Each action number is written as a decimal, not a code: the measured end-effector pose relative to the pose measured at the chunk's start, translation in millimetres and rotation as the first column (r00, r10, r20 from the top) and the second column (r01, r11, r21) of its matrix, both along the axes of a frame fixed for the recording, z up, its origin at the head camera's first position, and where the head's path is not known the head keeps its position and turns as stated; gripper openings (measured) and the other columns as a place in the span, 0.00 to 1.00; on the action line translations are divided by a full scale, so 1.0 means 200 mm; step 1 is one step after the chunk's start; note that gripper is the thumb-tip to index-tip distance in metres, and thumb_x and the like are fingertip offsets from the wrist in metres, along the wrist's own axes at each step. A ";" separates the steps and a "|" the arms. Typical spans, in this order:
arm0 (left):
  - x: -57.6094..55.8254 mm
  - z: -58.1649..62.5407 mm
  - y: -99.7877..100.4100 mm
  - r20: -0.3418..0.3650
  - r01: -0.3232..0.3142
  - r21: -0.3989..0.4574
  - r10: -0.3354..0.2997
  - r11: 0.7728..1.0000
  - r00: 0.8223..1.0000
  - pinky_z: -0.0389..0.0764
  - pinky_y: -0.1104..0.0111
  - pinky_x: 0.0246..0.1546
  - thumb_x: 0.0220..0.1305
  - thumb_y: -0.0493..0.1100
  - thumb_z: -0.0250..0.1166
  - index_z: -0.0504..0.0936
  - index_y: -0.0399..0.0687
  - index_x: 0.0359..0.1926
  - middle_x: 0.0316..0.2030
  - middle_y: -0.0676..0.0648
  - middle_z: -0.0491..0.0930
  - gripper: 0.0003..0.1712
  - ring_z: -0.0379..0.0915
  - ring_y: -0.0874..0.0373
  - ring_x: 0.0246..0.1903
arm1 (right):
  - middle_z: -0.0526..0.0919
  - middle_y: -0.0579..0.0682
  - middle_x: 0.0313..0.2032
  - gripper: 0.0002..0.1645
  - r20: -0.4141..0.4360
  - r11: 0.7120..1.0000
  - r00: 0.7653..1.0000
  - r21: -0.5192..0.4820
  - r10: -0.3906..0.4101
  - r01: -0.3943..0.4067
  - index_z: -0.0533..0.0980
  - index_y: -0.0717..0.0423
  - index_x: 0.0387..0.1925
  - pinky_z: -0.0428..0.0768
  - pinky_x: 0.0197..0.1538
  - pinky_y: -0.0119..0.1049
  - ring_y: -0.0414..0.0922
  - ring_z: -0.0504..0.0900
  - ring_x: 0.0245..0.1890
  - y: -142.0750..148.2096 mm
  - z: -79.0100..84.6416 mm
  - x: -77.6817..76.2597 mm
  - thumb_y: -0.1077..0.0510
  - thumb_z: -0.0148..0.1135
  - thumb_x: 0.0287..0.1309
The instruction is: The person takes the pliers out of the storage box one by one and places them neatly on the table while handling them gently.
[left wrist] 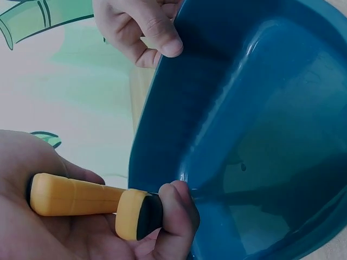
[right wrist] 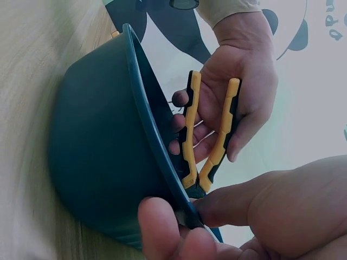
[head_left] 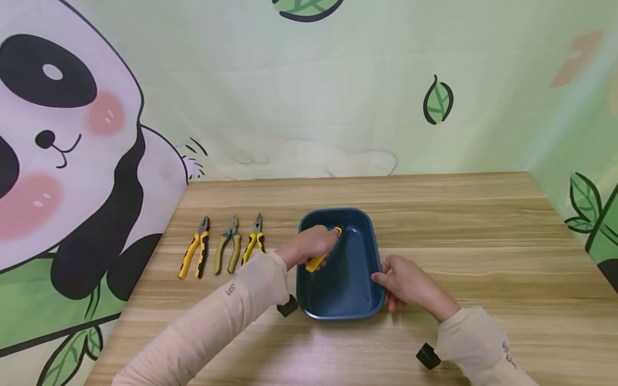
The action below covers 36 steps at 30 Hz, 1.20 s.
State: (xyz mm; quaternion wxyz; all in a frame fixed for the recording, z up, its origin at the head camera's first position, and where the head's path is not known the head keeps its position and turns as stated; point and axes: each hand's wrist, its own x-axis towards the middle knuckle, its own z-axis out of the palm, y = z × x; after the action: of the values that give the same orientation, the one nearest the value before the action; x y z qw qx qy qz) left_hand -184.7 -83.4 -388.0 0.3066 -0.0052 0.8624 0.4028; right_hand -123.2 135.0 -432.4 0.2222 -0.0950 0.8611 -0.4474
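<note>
A dark blue rectangular basin (head_left: 347, 295) stands on the wooden table. My left hand (head_left: 314, 242) reaches over its left side and grips pliers (head_left: 316, 262) with yellow and black handles. In the right wrist view the handles of these pliers (right wrist: 191, 124) spread apart, with the left fingers (right wrist: 179, 123) around one and the thumb along the other. The head of the pliers is mostly hidden by the basin rim there. My right hand (head_left: 405, 281) pinches the basin's right rim between thumb and fingers.
Left of the basin, three tools lie in a row: pliers (head_left: 190, 254) with yellow-black handles, pliers (head_left: 236, 249) with olive handles, and needle-nose pliers (head_left: 250, 248), partly behind my left sleeve (head_left: 207, 321). Behind the table hangs a green backdrop (head_left: 241, 96) with a panda print.
</note>
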 end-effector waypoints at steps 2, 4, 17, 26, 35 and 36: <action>0.00 0.00 0.00 -0.004 0.005 0.001 -0.005 1.000 1.000 0.75 0.70 0.18 0.82 0.46 0.45 0.73 0.37 0.30 0.23 0.44 0.72 0.23 0.70 0.55 0.18 | 0.78 0.50 0.12 0.14 0.006 1.000 1.000 -0.008 -0.005 0.005 0.71 0.61 0.27 0.74 0.16 0.33 0.40 0.77 0.09 0.00 0.00 0.00 0.63 0.58 0.73; 0.00 0.01 0.00 -0.013 0.010 -0.005 -0.010 1.000 1.000 0.75 0.70 0.18 0.82 0.47 0.45 0.71 0.41 0.27 0.22 0.44 0.72 0.25 0.71 0.55 0.17 | 0.78 0.51 0.13 0.15 0.018 1.000 1.000 -0.016 -0.011 0.011 0.70 0.61 0.27 0.76 0.16 0.34 0.41 0.77 0.09 -0.01 0.00 0.01 0.63 0.58 0.73; 0.01 0.08 -0.01 -0.034 0.028 -0.035 -0.029 0.999 0.999 0.75 0.70 0.18 0.84 0.52 0.43 0.70 0.42 0.20 0.17 0.47 0.69 0.33 0.70 0.55 0.17 | 0.81 0.59 0.15 0.14 0.061 0.999 0.998 -0.044 -0.030 0.033 0.69 0.62 0.28 0.76 0.15 0.33 0.41 0.78 0.09 -0.01 -0.01 0.01 0.64 0.55 0.74; 0.03 0.11 -0.02 -0.052 0.025 -0.056 -0.028 0.998 0.998 0.73 0.71 0.17 0.84 0.52 0.42 0.71 0.42 0.21 0.17 0.47 0.69 0.32 0.69 0.55 0.16 | 0.82 0.61 0.17 0.14 0.075 0.998 0.996 -0.032 -0.044 0.046 0.69 0.62 0.29 0.76 0.15 0.33 0.42 0.79 0.10 -0.01 -0.01 0.01 0.64 0.56 0.74; 0.03 0.14 -0.03 -0.087 0.035 -0.110 -0.045 0.993 0.995 0.72 0.72 0.18 0.84 0.53 0.42 0.72 0.41 0.28 0.17 0.47 0.69 0.29 0.69 0.56 0.15 | 0.82 0.58 0.16 0.16 0.075 0.999 0.996 -0.021 -0.037 0.039 0.71 0.63 0.27 0.76 0.15 0.32 0.42 0.79 0.09 -0.01 -0.01 0.01 0.63 0.56 0.75; 0.03 0.14 -0.03 -0.094 0.040 -0.114 -0.051 0.993 0.994 0.72 0.72 0.18 0.84 0.53 0.41 0.71 0.41 0.27 0.17 0.47 0.69 0.30 0.69 0.56 0.15 | 0.82 0.58 0.16 0.16 0.074 0.999 0.997 -0.020 -0.035 0.037 0.71 0.64 0.27 0.76 0.15 0.32 0.42 0.79 0.09 -0.01 -0.01 0.01 0.63 0.56 0.75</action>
State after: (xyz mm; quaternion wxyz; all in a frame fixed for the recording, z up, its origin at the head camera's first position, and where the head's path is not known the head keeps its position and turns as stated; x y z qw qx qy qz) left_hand -177.8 -88.9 -359.0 0.2728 0.0168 0.8973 0.3467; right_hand -121.5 133.3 -434.1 0.2446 -0.0653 0.8491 -0.4637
